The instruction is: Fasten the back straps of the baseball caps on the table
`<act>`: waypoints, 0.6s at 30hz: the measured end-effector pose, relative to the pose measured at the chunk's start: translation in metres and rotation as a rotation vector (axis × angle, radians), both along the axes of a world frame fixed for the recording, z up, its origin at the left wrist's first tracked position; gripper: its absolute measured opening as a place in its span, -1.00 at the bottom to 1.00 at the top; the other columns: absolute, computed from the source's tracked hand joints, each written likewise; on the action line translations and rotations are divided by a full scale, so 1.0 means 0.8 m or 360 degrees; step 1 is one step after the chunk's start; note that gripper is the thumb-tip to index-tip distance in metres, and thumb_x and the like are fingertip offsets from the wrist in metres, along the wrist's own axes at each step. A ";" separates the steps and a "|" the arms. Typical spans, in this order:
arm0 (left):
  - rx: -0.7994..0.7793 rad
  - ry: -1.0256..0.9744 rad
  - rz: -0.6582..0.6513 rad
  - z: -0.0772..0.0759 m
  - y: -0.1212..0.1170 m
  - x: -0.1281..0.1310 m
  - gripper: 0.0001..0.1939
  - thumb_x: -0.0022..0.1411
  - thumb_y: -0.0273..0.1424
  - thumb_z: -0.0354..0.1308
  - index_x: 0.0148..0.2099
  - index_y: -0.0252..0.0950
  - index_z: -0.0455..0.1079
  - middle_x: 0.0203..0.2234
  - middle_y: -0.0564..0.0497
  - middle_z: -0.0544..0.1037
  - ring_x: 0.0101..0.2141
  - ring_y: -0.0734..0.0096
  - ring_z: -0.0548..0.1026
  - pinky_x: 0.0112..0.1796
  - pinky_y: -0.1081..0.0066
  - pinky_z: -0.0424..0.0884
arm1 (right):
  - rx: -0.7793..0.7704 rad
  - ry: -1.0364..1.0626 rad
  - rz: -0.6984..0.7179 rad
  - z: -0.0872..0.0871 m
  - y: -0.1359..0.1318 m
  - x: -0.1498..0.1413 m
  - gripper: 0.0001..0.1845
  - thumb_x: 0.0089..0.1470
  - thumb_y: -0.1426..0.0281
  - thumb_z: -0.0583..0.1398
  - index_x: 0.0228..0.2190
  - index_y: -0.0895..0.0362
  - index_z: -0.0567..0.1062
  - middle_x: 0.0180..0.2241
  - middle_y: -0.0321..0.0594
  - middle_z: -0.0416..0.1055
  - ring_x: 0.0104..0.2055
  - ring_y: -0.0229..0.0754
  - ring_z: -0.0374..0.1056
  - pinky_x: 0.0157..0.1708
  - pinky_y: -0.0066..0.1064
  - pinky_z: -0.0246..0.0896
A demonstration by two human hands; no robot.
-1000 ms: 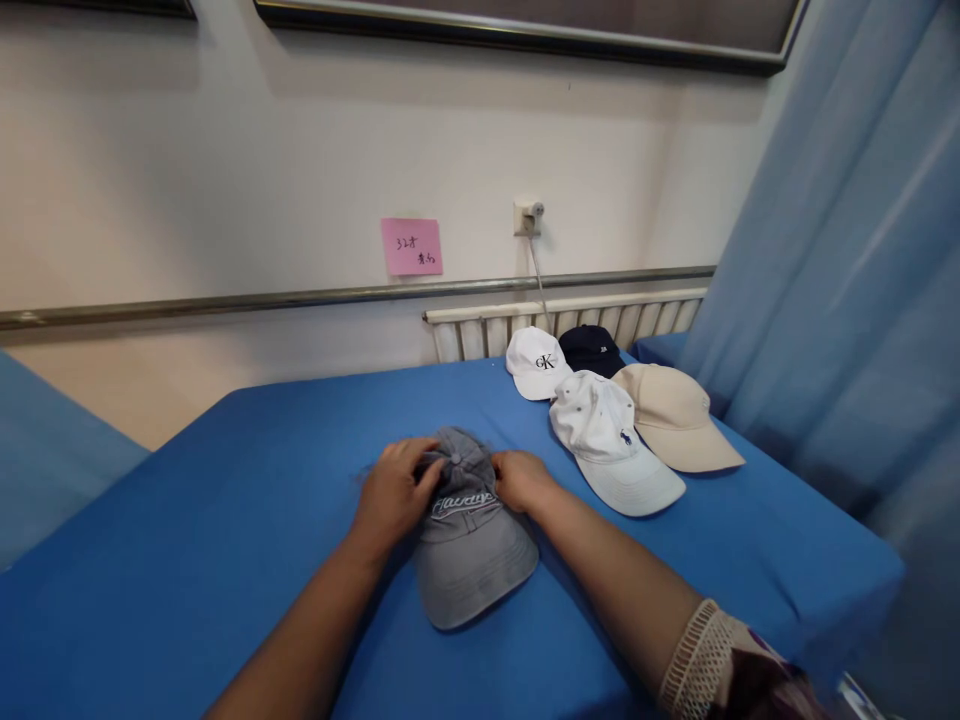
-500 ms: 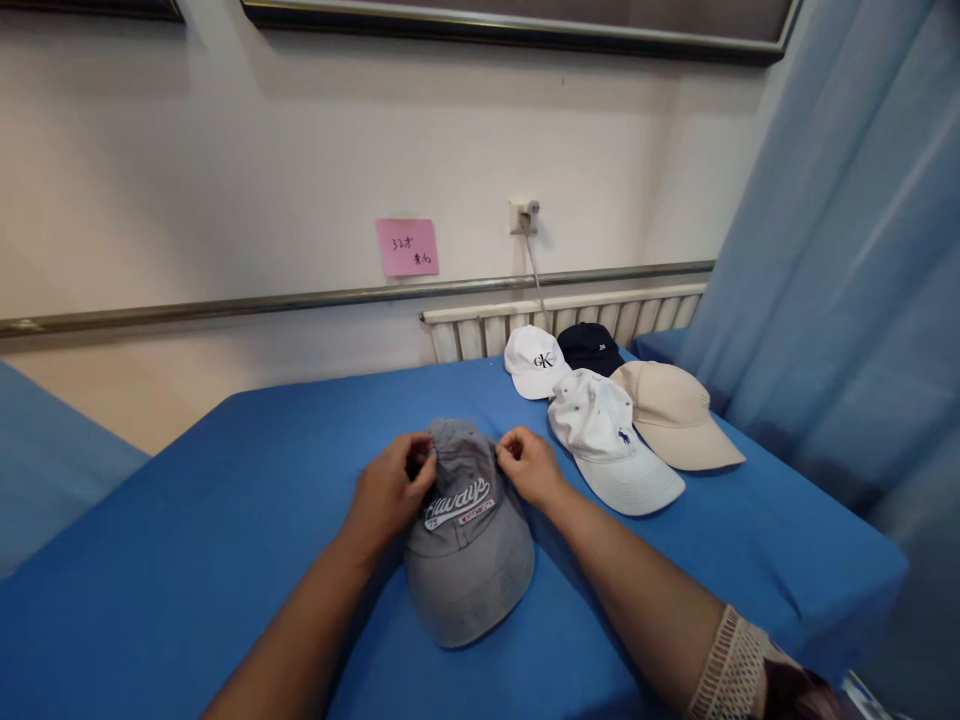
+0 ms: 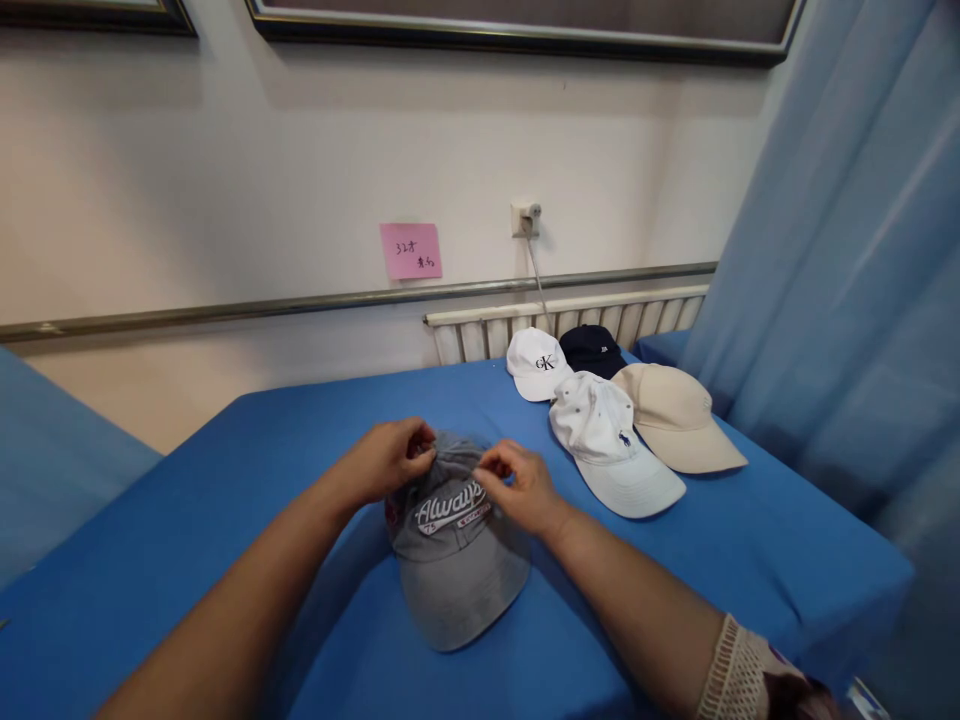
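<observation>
In the head view a grey baseball cap (image 3: pixel 463 585) with "Always" lettering rests on the blue-covered table (image 3: pixel 247 440), its brim toward me. My left hand (image 3: pixel 390 460) pinches the fabric at the left of its crown. My right hand (image 3: pixel 521 485) has thumb and fingers closed together at the crown's right front, over the end of the lettering. Whether fabric sits between those right fingertips is hard to make out. Just right of my right hand lies a white cap (image 3: pixel 600 425) with a small dark emblem.
Behind it are a white cap with black letters (image 3: pixel 536 365), a navy cap (image 3: pixel 591 348) and a beige cap (image 3: pixel 675 415). A radiator (image 3: pixel 480 335) and metal rail (image 3: pixel 300 303) run along the wall. Blue curtains (image 3: pixel 840 250) hang at the right.
My left hand has risen slightly and shifted left along the crown. My right hand has moved left and down over the cap's front. The crown looks wider and lower now.
</observation>
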State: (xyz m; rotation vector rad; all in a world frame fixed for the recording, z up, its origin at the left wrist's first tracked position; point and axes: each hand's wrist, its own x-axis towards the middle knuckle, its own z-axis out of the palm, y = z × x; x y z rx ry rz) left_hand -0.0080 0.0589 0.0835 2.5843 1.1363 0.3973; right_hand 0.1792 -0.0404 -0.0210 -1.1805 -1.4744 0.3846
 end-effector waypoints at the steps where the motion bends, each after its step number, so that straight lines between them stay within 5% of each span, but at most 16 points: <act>1: -0.0002 0.0027 -0.0023 0.005 0.003 0.004 -0.80 0.01 -0.25 0.15 -0.32 -0.23 0.46 -0.54 0.05 0.53 -0.50 0.35 0.45 -0.42 0.41 0.28 | 0.0031 -0.0154 0.0143 0.004 -0.008 -0.006 -0.82 0.09 0.25 0.20 -0.32 0.07 0.53 -0.34 -0.24 0.49 -0.32 -0.20 0.37 -0.27 -0.40 0.24; 6: -0.0029 0.0190 -0.0057 0.026 0.018 0.015 -0.81 -0.02 -0.25 0.16 -0.38 -0.24 0.44 -0.55 0.06 0.52 -0.48 0.38 0.44 -0.41 0.44 0.28 | 0.0159 -0.0859 0.0699 0.009 -0.026 -0.028 -0.84 0.13 0.26 0.20 -0.36 0.06 0.54 -0.34 -0.25 0.51 -0.25 -0.19 0.38 -0.12 -0.37 0.21; 14: -0.0146 0.0337 -0.0128 0.036 0.031 0.009 -0.75 0.04 -0.20 0.14 -0.30 -0.27 0.42 -0.50 0.05 0.53 -0.43 0.39 0.44 -0.38 0.44 0.29 | 0.0264 -0.1150 0.0711 0.002 -0.027 -0.032 -0.72 0.13 0.22 0.19 -0.52 0.13 0.46 -0.46 -0.27 0.44 -0.42 -0.27 0.30 -0.40 -0.44 0.11; 18: -0.0008 0.0429 -0.0150 0.038 0.024 0.013 -0.78 0.07 -0.24 0.12 -0.28 -0.27 0.40 -0.45 0.03 0.54 -0.41 0.37 0.45 -0.37 0.44 0.29 | 0.0213 -0.1157 0.0725 0.004 -0.035 -0.039 -0.75 0.10 0.26 0.18 -0.54 0.12 0.44 -0.50 -0.32 0.43 -0.46 -0.30 0.27 -0.49 -0.45 0.01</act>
